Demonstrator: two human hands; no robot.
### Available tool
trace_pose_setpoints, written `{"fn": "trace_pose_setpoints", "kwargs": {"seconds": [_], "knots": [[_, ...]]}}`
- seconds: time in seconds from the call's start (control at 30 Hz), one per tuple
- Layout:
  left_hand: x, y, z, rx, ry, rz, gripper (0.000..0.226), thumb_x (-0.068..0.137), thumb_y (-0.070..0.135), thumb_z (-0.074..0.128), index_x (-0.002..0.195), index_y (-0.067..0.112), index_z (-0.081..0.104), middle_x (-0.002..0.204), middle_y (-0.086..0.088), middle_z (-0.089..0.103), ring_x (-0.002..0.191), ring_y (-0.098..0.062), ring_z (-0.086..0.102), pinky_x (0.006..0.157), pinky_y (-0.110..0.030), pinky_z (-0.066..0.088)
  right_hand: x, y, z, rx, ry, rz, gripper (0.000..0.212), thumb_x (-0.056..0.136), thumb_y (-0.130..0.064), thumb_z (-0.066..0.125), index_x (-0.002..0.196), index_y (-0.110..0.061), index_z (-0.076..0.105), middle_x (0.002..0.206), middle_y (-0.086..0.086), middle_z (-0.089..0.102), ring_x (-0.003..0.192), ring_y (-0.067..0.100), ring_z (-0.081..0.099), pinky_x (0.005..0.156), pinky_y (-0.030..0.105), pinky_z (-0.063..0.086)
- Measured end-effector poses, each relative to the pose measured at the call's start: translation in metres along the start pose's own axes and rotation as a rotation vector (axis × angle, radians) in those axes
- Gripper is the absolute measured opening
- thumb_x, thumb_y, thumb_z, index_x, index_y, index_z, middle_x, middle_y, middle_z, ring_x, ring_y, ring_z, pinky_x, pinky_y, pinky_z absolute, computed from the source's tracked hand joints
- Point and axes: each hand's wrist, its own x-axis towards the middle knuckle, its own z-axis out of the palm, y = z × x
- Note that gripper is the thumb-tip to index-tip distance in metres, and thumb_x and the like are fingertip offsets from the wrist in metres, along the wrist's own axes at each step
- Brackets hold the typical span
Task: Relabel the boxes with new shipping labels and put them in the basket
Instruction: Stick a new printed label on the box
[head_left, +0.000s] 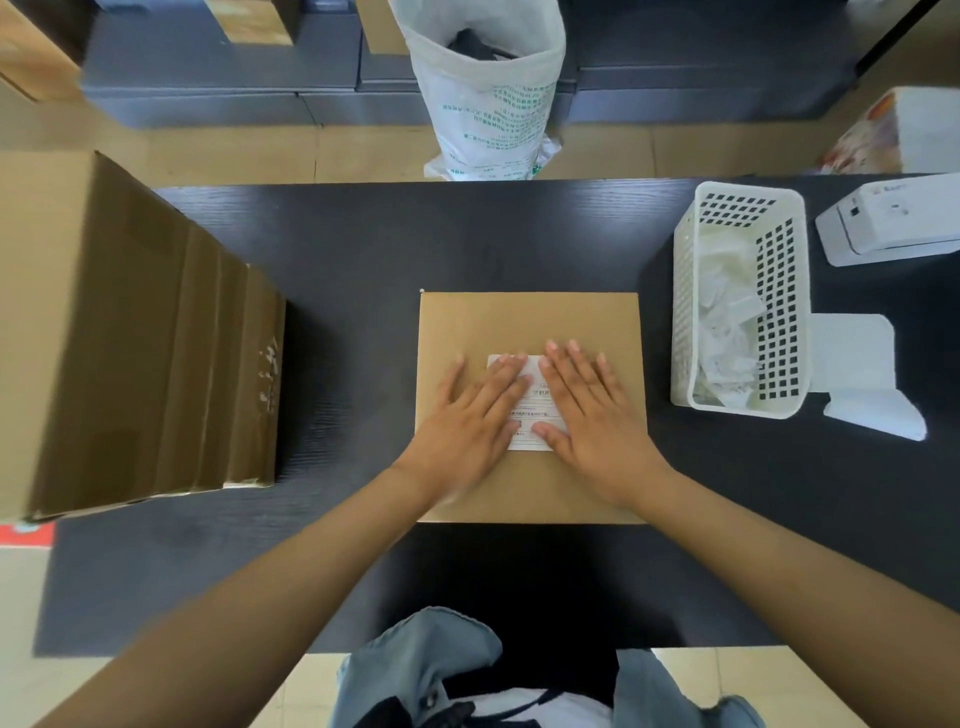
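A: Cardboard box (530, 332) flat on the black counter (363, 249). White shipping label (537, 410) on its lid.

B: Hands?

A: Left hand (470, 415) and right hand (587, 415) both lie flat on the label, fingers (571, 358) straight, grasping nothing.

B: Around the box?

A: White perforated basket (779, 291) to its right, paper scraps inside. Large open carton (130, 332) to its left. White woven sack (488, 88) beyond it, on the floor.

Tan box (530, 322), white printed label (535, 410), black table (415, 234), white perforated basket (779, 312).
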Motion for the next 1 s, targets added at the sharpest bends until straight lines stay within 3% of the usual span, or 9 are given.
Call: {"fn": "trace_pose_setpoints", "kwargs": {"seconds": [0.13, 0.23, 0.33, 0.57, 0.77, 1.0], "knots": [[-0.001, -0.003, 0.008, 0.058, -0.09, -0.039, 0.058, 0.101, 0.036, 0.014, 0.153, 0.01, 0.007, 0.161, -0.005, 0.004, 0.148, -0.018, 0.0, 0.118, -0.049, -0.002, 0.0, 0.0, 0.004, -0.013, -0.004, 0.001, 0.069, 0.096, -0.051, 0.014, 0.15, -0.009, 0.005, 0.159, 0.008, 0.0, 0.148, 0.025, 0.0, 0.12, 0.044, 0.002], [0.0, -0.001, 0.009, 0.058, -0.087, -0.065, 0.059, 0.101, 0.037, 0.015, 0.151, 0.008, 0.006, 0.16, -0.008, 0.006, 0.148, -0.024, 0.004, 0.119, -0.044, 0.001, 0.0, -0.001, 0.003, 0.029, 0.009, -0.001, 0.069, 0.096, -0.049, 0.02, 0.15, -0.006, 0.013, 0.159, 0.01, 0.008, 0.147, 0.026, 0.006, 0.119, 0.045, 0.006], [-0.001, -0.002, 0.006, 0.048, -0.07, -0.091, 0.062, 0.1, 0.04, 0.016, 0.151, 0.006, 0.006, 0.16, -0.01, 0.004, 0.148, -0.023, 0.003, 0.119, -0.043, 0.002, -0.001, 0.0, 0.003, 0.038, 0.021, -0.003, 0.07, 0.096, -0.051, 0.018, 0.149, -0.007, 0.007, 0.159, 0.009, 0.003, 0.148, 0.026, 0.004, 0.12, 0.043, 0.003], [-0.004, -0.012, 0.001, 0.076, -0.114, -0.142, 0.076, 0.094, 0.059, 0.012, 0.152, 0.011, -0.002, 0.16, -0.003, -0.008, 0.148, -0.02, -0.008, 0.118, -0.051, -0.008, -0.007, 0.016, 0.002, -0.004, 0.018, 0.033, 0.071, 0.095, -0.053, 0.014, 0.15, -0.009, 0.002, 0.16, 0.005, -0.002, 0.148, 0.024, -0.003, 0.12, 0.046, -0.001], [-0.005, -0.026, 0.0, 0.063, -0.172, -0.063, 0.098, 0.081, 0.078, 0.013, 0.15, 0.013, -0.013, 0.158, 0.0, -0.02, 0.145, -0.016, -0.021, 0.116, -0.047, -0.018, -0.009, 0.027, 0.002, -0.014, -0.024, -0.062, 0.079, 0.094, -0.059, 0.014, 0.15, -0.007, -0.004, 0.159, 0.007, -0.012, 0.147, 0.024, -0.014, 0.119, 0.046, -0.007], [-0.008, -0.028, 0.002, 0.079, -0.144, -0.062, 0.093, 0.085, 0.075, 0.02, 0.152, 0.017, -0.006, 0.16, 0.001, -0.013, 0.146, -0.02, -0.018, 0.117, -0.047, -0.011, -0.01, 0.031, 0.0, -0.107, -0.069, -0.104, 0.081, 0.093, -0.063, 0.012, 0.151, -0.008, -0.003, 0.16, 0.007, -0.011, 0.147, 0.025, -0.014, 0.119, 0.048, -0.004]]}}
